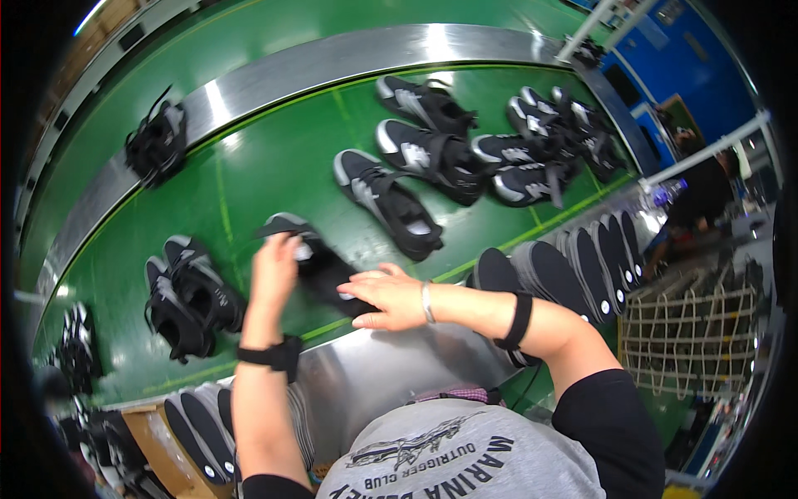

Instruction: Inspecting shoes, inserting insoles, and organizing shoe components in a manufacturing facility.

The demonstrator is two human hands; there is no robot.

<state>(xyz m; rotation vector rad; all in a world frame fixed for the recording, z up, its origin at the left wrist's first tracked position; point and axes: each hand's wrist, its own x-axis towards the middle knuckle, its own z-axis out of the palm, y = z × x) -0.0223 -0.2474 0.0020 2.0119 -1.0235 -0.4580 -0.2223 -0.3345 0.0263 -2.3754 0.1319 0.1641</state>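
A black-and-grey sneaker [320, 270] lies on the green belt in front of me, slightly blurred. My left hand [276, 262] is closed on its front part, near the tongue. At the heel end my right hand [386, 298] grips the shoe, fingers over the opening and thumb lower down. A small white mark shows by the right fingertips; whether it is on an insole inside cannot be made out. To the left stands a pair of matching sneakers [193, 295], and a single sneaker [389, 204] sits to the right.
More sneakers [432, 158] crowd the belt's far right. Another pair [156, 143] rests on the metal rim [249, 89]. Stacked black insoles [553, 274] line the near edge at right, others [199, 437] fill a cardboard box [158, 449] at left. A rope-mesh rack [690, 337] stands at right.
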